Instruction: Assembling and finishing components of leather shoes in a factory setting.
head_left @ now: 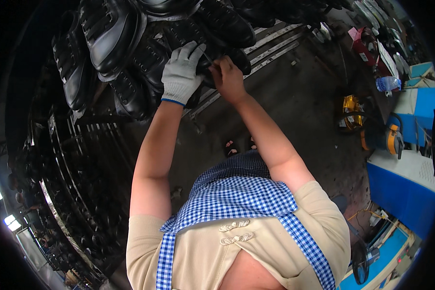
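Note:
Black lace-up shoes crowd the rack in front of me. My left hand [182, 72], in a white knitted glove with a blue cuff edge, is closed over a black shoe [186, 31], its fingers bent across the upper. Close beside it on the right, my bare right hand [228, 81] has its fingers pinched together at the same group of shoes. A thin, light, rod-like thing shows between the two hands; its kind is too small to tell. Another black shoe [147, 60] sits left of the glove, and one more [227, 21] lies beyond my right hand.
Metal rails [275, 46] run out to the right from under the shoes. Dark racks [67, 193] with several more shoes fill the left side. At the right stand a blue-and-white workbench [396, 188], a plastic bottle [388, 83] and a golden package [353, 111].

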`<state>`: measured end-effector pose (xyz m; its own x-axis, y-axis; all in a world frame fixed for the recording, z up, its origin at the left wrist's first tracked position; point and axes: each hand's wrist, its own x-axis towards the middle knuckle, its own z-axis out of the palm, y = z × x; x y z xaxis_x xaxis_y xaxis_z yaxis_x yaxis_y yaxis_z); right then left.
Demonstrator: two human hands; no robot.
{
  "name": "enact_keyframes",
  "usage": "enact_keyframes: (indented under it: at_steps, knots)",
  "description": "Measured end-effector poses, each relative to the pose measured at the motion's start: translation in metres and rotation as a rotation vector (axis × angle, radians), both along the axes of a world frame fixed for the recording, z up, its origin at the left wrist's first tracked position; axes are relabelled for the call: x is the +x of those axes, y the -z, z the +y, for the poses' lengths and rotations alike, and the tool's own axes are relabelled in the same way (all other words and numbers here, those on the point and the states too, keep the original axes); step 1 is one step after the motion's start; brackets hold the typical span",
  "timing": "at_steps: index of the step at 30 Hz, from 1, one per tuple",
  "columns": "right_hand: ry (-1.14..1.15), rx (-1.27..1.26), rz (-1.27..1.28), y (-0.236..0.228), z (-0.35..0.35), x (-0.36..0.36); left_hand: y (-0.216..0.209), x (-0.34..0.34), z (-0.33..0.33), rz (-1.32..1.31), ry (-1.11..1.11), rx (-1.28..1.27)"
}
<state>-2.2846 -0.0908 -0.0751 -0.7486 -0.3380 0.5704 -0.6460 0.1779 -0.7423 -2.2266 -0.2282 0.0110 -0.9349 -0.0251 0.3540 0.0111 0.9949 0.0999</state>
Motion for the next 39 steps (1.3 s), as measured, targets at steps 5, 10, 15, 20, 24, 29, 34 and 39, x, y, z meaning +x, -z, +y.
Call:
enact_keyframes:
  at_steps: [5, 10, 15, 20, 24, 29, 34, 39]
  knots:
    - [-0.005, -0.019, 0.046, 0.008, -0.001, -0.002, 0.001, -0.002, 0.001, 0.006, 0.000, 0.006]
    - [-0.007, -0.031, 0.062, 0.011, -0.001, -0.002, 0.002, -0.002, -0.001, 0.025, 0.009, -0.015]
    - [0.018, -0.041, 0.084, 0.012, -0.002, -0.001, 0.002, -0.002, 0.000, 0.012, 0.002, -0.014]
    - [0.041, -0.029, 0.130, 0.008, -0.002, 0.000, 0.003, -0.002, -0.002, 0.026, 0.016, -0.011]
    - [0.022, 0.004, 0.213, 0.004, 0.002, -0.003, 0.003, -0.003, -0.001, 0.022, 0.014, -0.015]
    - [0.020, 0.068, 0.316, 0.006, 0.004, -0.005, 0.004, -0.004, -0.001, 0.035, 0.012, 0.011]
    - [0.067, 0.023, 0.294, 0.018, -0.001, 0.003, 0.002, -0.001, -0.002, 0.009, 0.004, 0.020]
    - [0.077, -0.235, -0.049, 0.020, -0.011, 0.013, -0.001, -0.001, -0.001, -0.028, -0.004, 0.036]
